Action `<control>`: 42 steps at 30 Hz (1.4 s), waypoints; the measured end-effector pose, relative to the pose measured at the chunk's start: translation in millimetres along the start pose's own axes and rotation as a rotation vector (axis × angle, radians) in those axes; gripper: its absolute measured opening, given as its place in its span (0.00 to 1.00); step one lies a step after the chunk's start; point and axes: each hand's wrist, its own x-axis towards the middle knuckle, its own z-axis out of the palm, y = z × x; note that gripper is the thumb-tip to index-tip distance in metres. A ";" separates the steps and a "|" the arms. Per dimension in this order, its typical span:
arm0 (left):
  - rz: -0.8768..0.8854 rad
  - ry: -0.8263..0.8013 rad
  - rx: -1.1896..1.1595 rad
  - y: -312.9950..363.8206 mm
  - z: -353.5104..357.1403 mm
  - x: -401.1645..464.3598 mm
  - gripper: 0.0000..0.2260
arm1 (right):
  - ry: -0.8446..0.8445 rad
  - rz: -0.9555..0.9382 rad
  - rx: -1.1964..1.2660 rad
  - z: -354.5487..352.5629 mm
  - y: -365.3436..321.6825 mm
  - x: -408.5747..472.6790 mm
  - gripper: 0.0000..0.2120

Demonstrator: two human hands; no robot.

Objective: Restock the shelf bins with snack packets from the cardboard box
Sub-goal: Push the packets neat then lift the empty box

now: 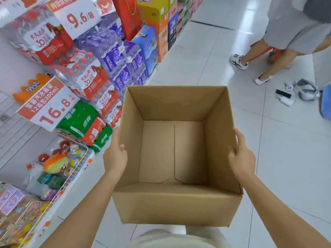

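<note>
At the far left, the wire bin (78, 158) of snacks lies nearer the left hand (115, 156). The cardboard box (176, 158), empty inside, sits between both hands: left hand grips its left wall, right hand (241, 156) grips its right wall.

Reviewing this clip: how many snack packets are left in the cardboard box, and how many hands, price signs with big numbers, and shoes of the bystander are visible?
Snack packets in the cardboard box: 0
Hands: 2, left hand, right hand
Price signs: 2, and
Bystander's shoes: 2, and
Total: 6
</note>
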 end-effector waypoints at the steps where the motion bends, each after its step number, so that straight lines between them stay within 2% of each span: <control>1: 0.007 0.007 -0.016 14.3 14.7 31.9 0.29 | 0.006 0.001 0.008 6.4 -9.5 37.3 0.29; 8: -0.025 -0.005 -0.090 127.8 93.7 242.8 0.29 | -0.025 -0.013 -0.001 26.2 -83.0 299.8 0.28; 13: -0.096 0.075 -0.101 204.1 124.1 388.1 0.28 | -0.049 -0.060 -0.041 32.2 -157.6 474.7 0.26; 17: -0.126 0.124 -0.112 256.0 156.8 514.8 0.28 | -0.060 -0.101 -0.037 63.6 -208.4 617.4 0.26; 24: -0.162 0.095 -0.116 363.1 220.4 728.8 0.29 | -0.051 -0.108 -0.070 88.6 -291.0 853.4 0.24; 28: -0.223 0.097 -0.127 413.8 261.8 820.1 0.31 | -0.076 -0.137 -0.112 88.8 -329.9 976.1 0.24; 35: -0.458 0.208 -0.202 479.4 379.1 949.0 0.30 | -0.276 -0.291 -0.308 134.0 -372.2 1212.3 0.24; 39: -0.646 0.261 -0.211 524.5 435.7 997.3 0.30 | -0.414 -0.338 -0.430 160.8 -391.5 1333.2 0.24; 42: -0.748 0.258 -0.184 541.8 463.0 1017.7 0.30 | -0.514 -0.359 -0.465 179.7 -408.7 1392.5 0.23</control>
